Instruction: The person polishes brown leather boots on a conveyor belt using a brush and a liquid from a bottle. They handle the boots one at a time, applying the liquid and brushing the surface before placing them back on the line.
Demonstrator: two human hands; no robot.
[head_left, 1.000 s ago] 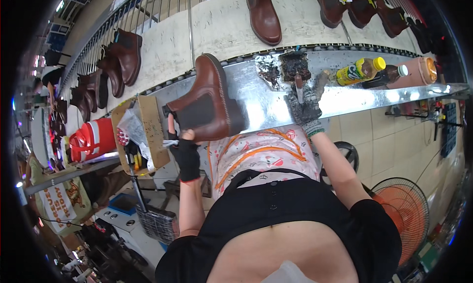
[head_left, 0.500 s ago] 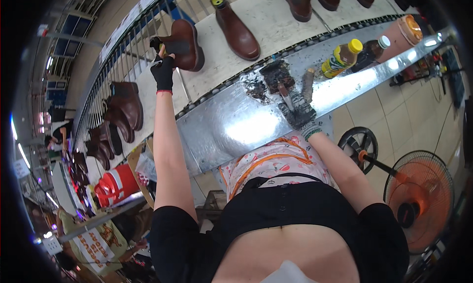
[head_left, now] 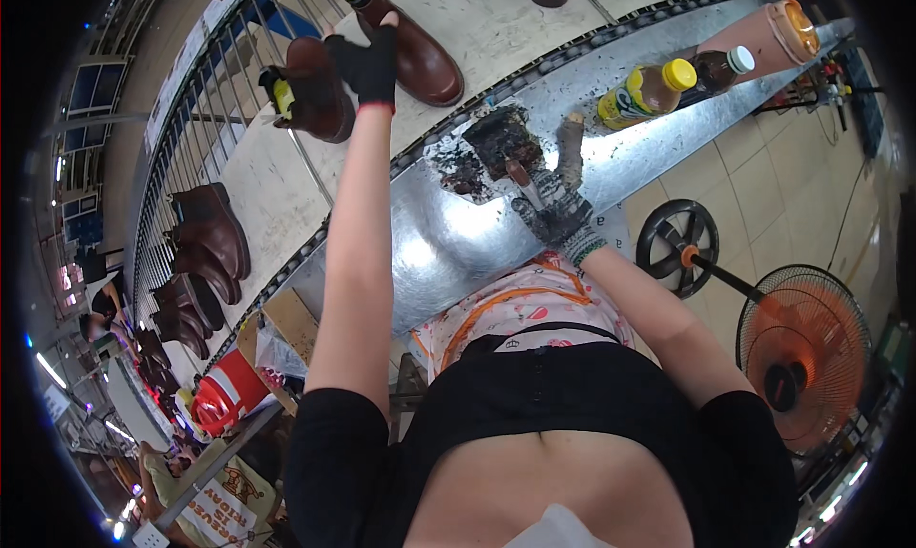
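My left hand (head_left: 367,66), in a black fingerless glove, is over the conveyor with thumb and fingers apart. It lies between two brown ankle boots, right beside the upper of the farther boot (head_left: 420,62); whether it touches is unclear. The nearer boot (head_left: 320,95), with a yellow-green tab, stands to its left. My right hand (head_left: 553,212), in a stained grey knit glove, is closed around a slim tool (head_left: 523,181) with a brown end, perhaps a small brush. A dark-smeared patch (head_left: 496,140) lies just beyond it. A grey-stained, finger-like shape (head_left: 571,149) sticks out beside that hand, its kind unclear.
A metal ledge (head_left: 429,252) runs along the conveyor (head_left: 277,186). On it stand a yellow-capped bottle (head_left: 649,95), a dark white-capped bottle (head_left: 720,68) and a pinkish container (head_left: 763,38). More boots (head_left: 210,228) line the left. An orange fan (head_left: 801,357) stands right.
My left hand has let go of the nearer boot and moved right to the farther one. The nearer boot now stands turned on the conveyor. The right hand keeps its tool.
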